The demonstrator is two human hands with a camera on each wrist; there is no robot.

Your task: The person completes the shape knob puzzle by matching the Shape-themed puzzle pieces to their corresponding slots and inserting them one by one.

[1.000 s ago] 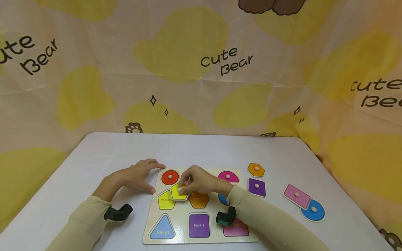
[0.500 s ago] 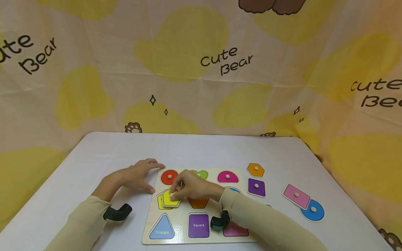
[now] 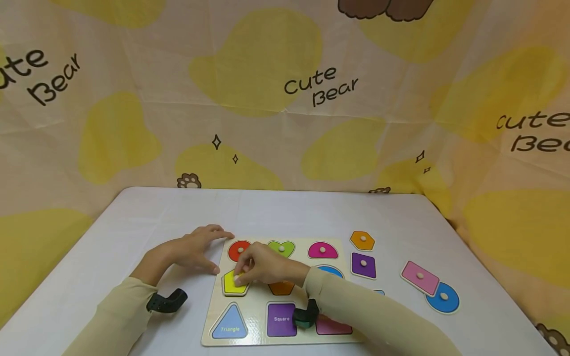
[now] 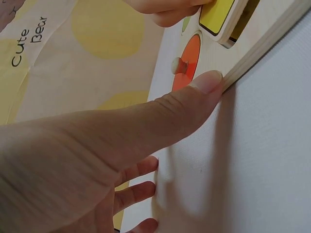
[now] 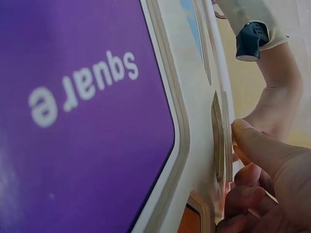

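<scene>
My right hand (image 3: 269,264) pinches the knob of a yellow pentagon puzzle piece (image 3: 231,286). The piece lies over the pentagon recess on the left side of the wooden shape board (image 3: 257,321). In the left wrist view, the edge of the yellow piece (image 4: 216,17) stands a little proud of the recess, with a dark gap under it. The right wrist view catches the piece (image 5: 227,141) edge-on beneath the thumb. My left hand (image 3: 193,249) is spread at the board's upper left, its thumb (image 4: 194,97) against the board's side edge.
A red circle (image 3: 236,251), green heart (image 3: 287,247) and magenta semicircle (image 3: 322,250) sit along the board's far row. Right of the board lie an orange hexagon (image 3: 357,241), a purple square (image 3: 357,269), and a pink rectangle (image 3: 417,282) overlapping a blue round piece (image 3: 450,302).
My right hand has carried the yellow pentagon left and down, from beside its recess to over it, covering the printed word. The left hand has stayed put.
</scene>
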